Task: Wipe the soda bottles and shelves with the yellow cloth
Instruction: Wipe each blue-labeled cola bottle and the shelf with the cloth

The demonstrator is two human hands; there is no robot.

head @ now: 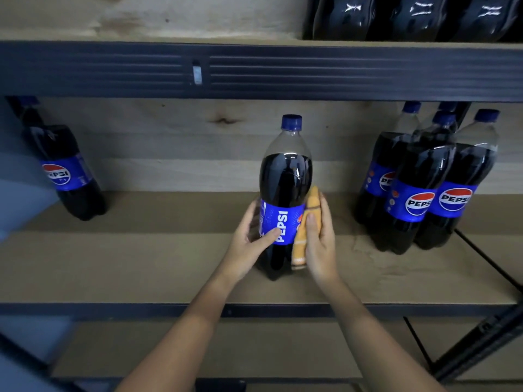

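Currently the dark plastic Pepsi bottle with blue cap (285,193) is steadied upright mid-way along the brown wooden shelf (141,264) by the left hand (252,236), its grip curled round the label, while the folded yellow cloth (307,227) is pressed against its side by the right hand (321,244); full-height strokes advised.

The Pepsi bottle (285,176) is clear glossy plastic with a smooth blue cap (291,122) and a shiny wrap label (280,223). The yellow cloth (307,222) looks soft and matt, ribbed with woven stripes. The shelf board (141,264) is matt brown fibreboard — the back panel (169,142) pale bare wood with a knot. The shelf beam (339,72) is dark ridged painted metal.
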